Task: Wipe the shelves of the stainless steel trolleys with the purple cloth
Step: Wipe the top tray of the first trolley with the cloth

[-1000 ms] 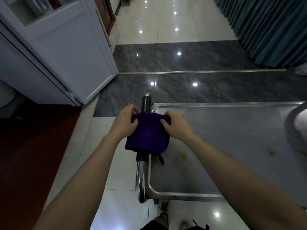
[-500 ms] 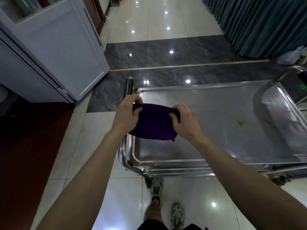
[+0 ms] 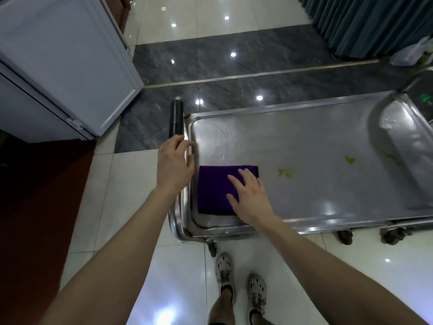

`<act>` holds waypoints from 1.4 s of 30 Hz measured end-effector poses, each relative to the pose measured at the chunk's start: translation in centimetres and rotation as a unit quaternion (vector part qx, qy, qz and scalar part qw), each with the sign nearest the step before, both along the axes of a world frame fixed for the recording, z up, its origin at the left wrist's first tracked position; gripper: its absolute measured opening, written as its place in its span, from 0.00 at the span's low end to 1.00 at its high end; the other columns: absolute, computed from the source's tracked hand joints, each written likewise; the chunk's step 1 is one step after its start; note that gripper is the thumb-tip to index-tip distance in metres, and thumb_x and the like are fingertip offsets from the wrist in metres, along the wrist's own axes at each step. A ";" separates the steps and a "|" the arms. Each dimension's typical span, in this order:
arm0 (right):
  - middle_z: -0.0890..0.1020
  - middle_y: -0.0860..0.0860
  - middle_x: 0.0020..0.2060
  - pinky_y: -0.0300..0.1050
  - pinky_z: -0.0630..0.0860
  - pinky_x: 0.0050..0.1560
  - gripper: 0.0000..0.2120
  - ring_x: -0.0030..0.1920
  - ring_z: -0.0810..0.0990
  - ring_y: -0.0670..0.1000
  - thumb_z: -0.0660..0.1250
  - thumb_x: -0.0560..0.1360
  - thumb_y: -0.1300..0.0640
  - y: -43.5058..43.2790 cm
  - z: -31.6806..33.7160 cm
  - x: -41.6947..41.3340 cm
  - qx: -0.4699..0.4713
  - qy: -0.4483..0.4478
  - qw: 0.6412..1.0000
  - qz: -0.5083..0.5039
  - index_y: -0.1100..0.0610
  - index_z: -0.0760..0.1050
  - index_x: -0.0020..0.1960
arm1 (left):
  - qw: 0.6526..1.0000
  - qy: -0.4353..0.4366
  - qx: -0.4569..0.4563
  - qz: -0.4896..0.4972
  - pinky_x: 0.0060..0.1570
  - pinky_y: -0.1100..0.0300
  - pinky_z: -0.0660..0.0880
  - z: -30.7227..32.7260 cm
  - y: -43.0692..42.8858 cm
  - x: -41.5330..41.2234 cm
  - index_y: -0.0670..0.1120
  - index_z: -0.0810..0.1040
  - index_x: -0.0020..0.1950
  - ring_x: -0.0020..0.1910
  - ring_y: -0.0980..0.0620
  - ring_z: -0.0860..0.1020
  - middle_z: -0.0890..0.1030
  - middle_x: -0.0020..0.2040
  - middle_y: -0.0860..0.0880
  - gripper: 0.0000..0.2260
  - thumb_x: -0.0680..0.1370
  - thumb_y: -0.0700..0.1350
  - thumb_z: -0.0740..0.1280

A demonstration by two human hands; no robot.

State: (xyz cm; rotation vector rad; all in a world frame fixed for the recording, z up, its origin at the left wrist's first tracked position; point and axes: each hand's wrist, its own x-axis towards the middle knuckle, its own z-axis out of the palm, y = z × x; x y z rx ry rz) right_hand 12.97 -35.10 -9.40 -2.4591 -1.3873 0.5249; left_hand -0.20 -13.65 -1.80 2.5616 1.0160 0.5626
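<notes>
Head view: the folded purple cloth (image 3: 214, 188) lies flat at the left end of the stainless steel trolley shelf (image 3: 304, 141), the right hand (image 3: 251, 198) spread flat on it. Yellow stains (image 3: 284, 172) lie rightward. The left hand (image 3: 174, 165) curls round the tubular handle (image 3: 176, 120).

Floor: glossy pale tiles (image 3: 182, 277), with ceiling lights mirrored in them as bright spots.
Band: a dark grey marble strip (image 3: 234, 57) crosses the floor, split lengthwise by a thin brass line (image 3: 257, 73).
Left: a white panelled door (image 3: 70, 66) stands at an angle, beside a dark red floor area (image 3: 35, 207).
Far right: a teal pleated curtain (image 3: 375, 19) hangs to the floor, with a pale plastic bag (image 3: 412, 53) at its foot.
</notes>
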 end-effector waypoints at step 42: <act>0.37 0.60 0.86 0.83 0.37 0.75 0.37 0.84 0.30 0.68 0.39 0.82 0.25 14.8 -7.4 1.7 -0.048 -0.107 0.992 0.035 0.38 0.43 0.87 | 0.988 0.000 -0.075 0.137 0.62 0.50 0.81 -1.5 7.1 5.0 0.58 0.60 0.87 0.62 0.49 0.80 0.79 0.70 0.46 0.27 0.87 0.53 0.61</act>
